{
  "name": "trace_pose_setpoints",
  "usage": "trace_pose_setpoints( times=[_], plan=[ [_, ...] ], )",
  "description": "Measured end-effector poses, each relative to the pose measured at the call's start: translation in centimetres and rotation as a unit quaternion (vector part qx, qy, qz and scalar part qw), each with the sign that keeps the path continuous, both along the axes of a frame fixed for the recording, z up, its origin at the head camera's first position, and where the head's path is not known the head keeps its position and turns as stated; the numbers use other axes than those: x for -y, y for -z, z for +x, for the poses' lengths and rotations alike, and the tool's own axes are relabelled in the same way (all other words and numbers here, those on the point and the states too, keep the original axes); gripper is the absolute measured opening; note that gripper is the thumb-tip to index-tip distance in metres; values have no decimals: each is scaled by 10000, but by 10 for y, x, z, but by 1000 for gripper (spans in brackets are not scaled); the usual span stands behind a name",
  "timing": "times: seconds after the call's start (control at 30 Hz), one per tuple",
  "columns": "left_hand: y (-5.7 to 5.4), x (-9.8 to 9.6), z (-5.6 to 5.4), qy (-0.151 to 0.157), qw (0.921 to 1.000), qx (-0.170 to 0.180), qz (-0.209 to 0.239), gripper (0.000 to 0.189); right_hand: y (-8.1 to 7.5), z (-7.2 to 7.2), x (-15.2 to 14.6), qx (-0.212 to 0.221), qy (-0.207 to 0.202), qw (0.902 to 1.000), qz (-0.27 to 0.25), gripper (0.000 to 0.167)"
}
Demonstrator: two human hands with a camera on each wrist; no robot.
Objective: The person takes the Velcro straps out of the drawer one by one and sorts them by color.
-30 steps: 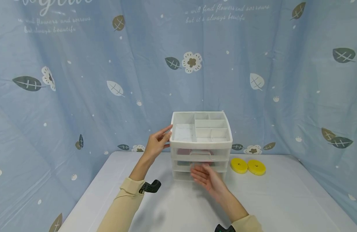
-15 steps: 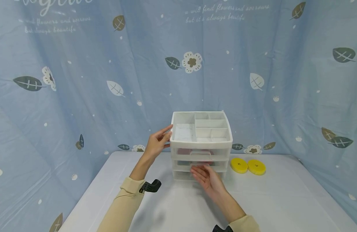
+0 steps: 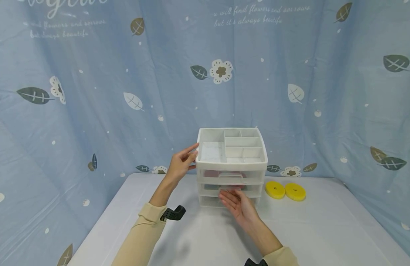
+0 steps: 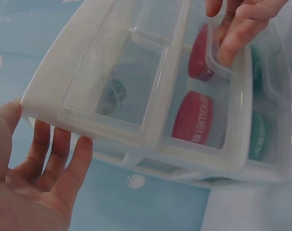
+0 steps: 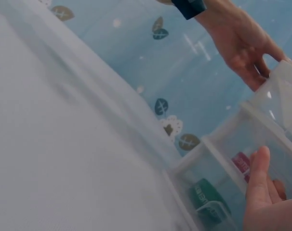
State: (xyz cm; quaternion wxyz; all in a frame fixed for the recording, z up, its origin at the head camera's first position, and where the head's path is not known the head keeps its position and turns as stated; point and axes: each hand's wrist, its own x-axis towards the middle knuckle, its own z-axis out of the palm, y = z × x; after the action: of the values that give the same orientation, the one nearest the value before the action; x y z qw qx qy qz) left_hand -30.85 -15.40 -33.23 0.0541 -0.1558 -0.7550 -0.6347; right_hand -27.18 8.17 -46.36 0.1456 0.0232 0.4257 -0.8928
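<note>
A white desktop drawer unit [image 3: 231, 166] with three clear drawers stands on the table, topped by a divided tray. My left hand [image 3: 180, 164] grips its upper left side, thumb at the rim and fingers along the side wall in the left wrist view. Palm up, my right hand [image 3: 239, 208] is at the middle drawer, fingertips hooked at its clear handle [image 4: 218, 60]. Red tape rolls [image 4: 194, 118] show inside that drawer. Green tape rolls [image 4: 258, 134] lie in the bottom drawer. All three drawers sit closed.
Two yellow tape rolls [image 3: 275, 190] lie side by side to the right of the unit. The white table [image 3: 311, 229] ends at a blue patterned curtain [image 3: 165, 74] close behind the unit.
My right wrist has shifted slightly left, its fingers staying at the middle drawer's handle. The left hand and the drawer unit have not moved.
</note>
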Motion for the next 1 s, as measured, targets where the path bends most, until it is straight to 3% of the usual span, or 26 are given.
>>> trace_pose_setpoints(
  times=[0.23,0.47,0.8,1.0],
  plan=[
    [1,0,-1,-14,10000,43,29,42,1,1,0,-49,47,10000,31,39],
    [25,4,-23,-153,9997,-191,5,39,1,2,0,-53,35,9999,90,39],
    [24,3,-21,-171,9997,-176,-66,41,0,10,-2,53,-42,10000,73,39],
    [16,2,-16,-153,9998,-1,-105,43,1,16,-3,11,-98,9999,46,38]
  ],
)
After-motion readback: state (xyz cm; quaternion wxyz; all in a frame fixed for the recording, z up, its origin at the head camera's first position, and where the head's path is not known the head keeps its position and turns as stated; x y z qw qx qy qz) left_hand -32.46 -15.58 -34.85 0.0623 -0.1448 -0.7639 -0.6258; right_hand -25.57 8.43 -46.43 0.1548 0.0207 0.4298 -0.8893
